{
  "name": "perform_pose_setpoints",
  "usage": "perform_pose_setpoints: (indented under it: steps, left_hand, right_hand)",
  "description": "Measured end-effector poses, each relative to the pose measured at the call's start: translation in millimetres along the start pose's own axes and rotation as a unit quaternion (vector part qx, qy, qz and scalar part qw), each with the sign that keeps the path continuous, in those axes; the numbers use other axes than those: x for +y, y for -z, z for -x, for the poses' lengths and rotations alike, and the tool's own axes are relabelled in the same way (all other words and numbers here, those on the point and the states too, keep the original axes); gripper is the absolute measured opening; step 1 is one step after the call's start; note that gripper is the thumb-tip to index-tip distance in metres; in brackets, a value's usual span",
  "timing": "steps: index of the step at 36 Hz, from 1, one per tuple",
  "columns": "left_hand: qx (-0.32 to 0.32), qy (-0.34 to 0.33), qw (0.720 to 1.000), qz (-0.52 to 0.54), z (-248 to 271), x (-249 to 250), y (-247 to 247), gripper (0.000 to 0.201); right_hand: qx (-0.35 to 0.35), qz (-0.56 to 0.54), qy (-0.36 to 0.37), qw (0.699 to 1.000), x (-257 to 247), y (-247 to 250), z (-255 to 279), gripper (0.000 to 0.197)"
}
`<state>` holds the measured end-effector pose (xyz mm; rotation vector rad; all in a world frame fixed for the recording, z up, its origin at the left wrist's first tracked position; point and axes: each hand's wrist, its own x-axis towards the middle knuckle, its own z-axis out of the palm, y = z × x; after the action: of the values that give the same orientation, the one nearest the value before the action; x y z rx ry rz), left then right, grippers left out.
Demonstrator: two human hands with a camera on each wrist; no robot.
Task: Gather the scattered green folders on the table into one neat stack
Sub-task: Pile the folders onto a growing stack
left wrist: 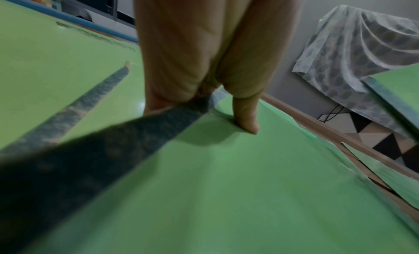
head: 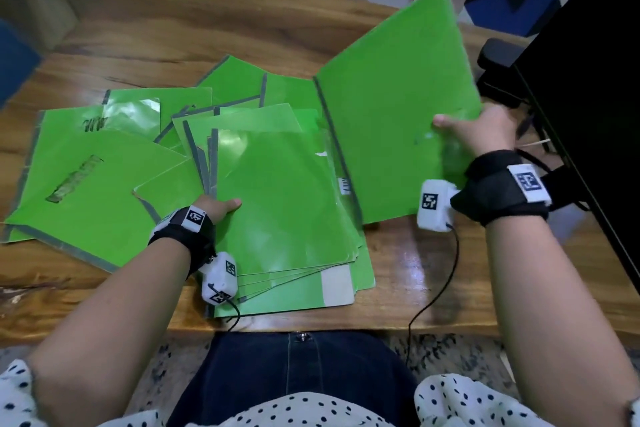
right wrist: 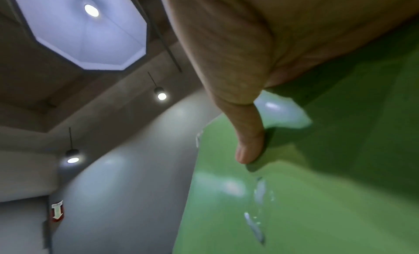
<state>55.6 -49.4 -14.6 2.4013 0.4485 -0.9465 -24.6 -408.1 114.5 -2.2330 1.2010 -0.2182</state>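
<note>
Several green folders with grey spines lie fanned over the wooden table [head: 408, 274]. A rough stack of green folders [head: 284, 204] sits at the near edge. My left hand [head: 221, 206] grips that stack at its grey left spine, thumb on top [left wrist: 246, 118], fingers under the edge. My right hand [head: 481, 130] pinches the right edge of one large green folder [head: 394, 107], thumb on its face [right wrist: 247, 141], and holds it tilted up off the table to the right of the stack. Other loose green folders [head: 90, 184] spread out to the left and behind.
A black monitor or panel [head: 595, 87] stands at the right edge, close to my right hand. A dark object [head: 498, 55] lies on the table behind the raised folder. Black cables [head: 433, 295] hang from both wrist cameras. Bare wood shows at the far side and near right.
</note>
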Motion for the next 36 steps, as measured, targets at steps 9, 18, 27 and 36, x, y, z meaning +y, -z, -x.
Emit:
perform_pose_setpoints:
  steps: [9, 18, 27, 36]
  left_hand:
    - [-0.024, 0.016, 0.993, 0.114, 2, -4, -2, 0.089]
    - [-0.035, 0.033, 0.981, 0.186, 13, 4, -8, 0.101]
    - [-0.009, 0.031, 0.994, 0.108, 14, 5, -6, 0.097]
    - [-0.047, 0.028, 0.999, 0.002, 14, 20, 6, 0.077]
  right_hand:
    - [-0.159, 0.057, -0.047, 0.984, 32, -120, 53, 0.054]
    - [-0.208, 0.142, -0.004, 0.968, 41, -163, 61, 0.064]
    - [-0.254, 0.279, 0.204, 0.903, 34, -181, 66, 0.07]
    - [-0.165, 0.321, 0.197, 0.911, 32, -168, -14, 0.064]
